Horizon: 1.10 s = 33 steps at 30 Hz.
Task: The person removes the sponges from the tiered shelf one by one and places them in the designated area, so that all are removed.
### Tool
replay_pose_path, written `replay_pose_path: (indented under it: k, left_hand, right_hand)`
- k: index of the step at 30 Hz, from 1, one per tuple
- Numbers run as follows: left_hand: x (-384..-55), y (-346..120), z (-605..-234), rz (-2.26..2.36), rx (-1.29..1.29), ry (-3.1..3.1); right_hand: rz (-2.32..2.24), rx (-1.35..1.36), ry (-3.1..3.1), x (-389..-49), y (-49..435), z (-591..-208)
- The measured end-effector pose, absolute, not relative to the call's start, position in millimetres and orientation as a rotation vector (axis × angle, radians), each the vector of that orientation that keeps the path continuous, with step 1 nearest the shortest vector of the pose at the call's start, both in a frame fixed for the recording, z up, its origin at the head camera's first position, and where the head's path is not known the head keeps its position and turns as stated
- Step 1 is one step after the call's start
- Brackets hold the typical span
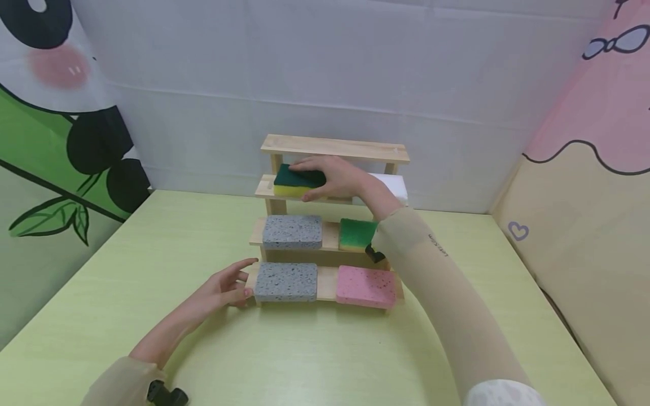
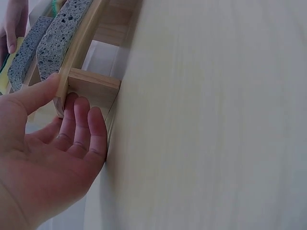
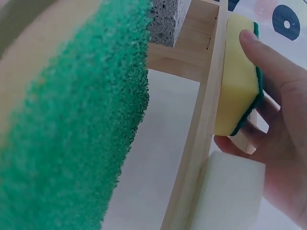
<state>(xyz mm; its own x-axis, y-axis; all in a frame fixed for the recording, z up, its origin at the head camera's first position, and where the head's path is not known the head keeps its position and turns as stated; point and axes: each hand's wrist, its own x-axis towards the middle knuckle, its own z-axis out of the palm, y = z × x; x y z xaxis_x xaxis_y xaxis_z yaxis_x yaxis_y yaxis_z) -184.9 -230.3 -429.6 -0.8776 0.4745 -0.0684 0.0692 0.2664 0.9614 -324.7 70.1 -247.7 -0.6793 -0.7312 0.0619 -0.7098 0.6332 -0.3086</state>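
My left hand [image 1: 223, 288] grips the left end of the lowest step of a wooden tiered rack [image 1: 327, 282]. In the left wrist view its thumb lies on the front of the step, with fingers curled behind. On the third step up, my right hand [image 1: 339, 176] holds a yellow sponge with a dark green scouring top [image 1: 298, 177], fingers over the top and thumb at its front edge. Right of it, partly behind the wrist, sits a white sponge [image 3: 230, 191]. The sponge's right end is covered by the hand.
Grey speckled sponges sit at the left of the two lower steps, one lower [image 1: 286, 282], one higher [image 1: 292, 232]. A green-topped sponge [image 1: 356, 233] and a pink sponge [image 1: 365, 286] sit at the right. The top step [image 1: 335, 148] is bare wood; a white cloth backdrop [image 1: 203, 129] hangs behind.
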Motion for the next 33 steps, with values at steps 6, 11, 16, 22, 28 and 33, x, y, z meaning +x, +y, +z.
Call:
replay_pose_path:
  k: [6, 11, 16, 22, 28, 33]
  left_hand:
    - [-183.9, -230.7, -427.2, 1.619, 0.475, 2.223]
    - [-183.4, -230.6, -426.5, 1.631, 0.465, 2.2]
    - [-183.2, -230.1, -426.5, 1.67, 0.469, 2.155]
    - [-184.2, -228.9, -427.0, 1.686, 0.464, 2.135]
    - [-183.9, -228.3, -428.3, 1.732, 0.451, 2.079]
    - [-182.8, -228.2, -428.1, 1.753, 0.447, 2.062]
  right_hand:
    - [-0.481, -1.249, 2.765, -324.2, 69.6, -247.7]
    - [-0.467, -1.212, 2.759, -322.1, 68.9, -245.5]
    - [-0.438, -1.169, 2.76, -320.9, 68.8, -242.9]
    - [-0.386, -1.104, 2.768, -319.7, 69.9, -239.8]
    - [-0.349, -1.07, 2.774, -317.9, 72.7, -239.4]
    - [-0.364, -1.035, 2.776, -315.1, 74.7, -239.9]
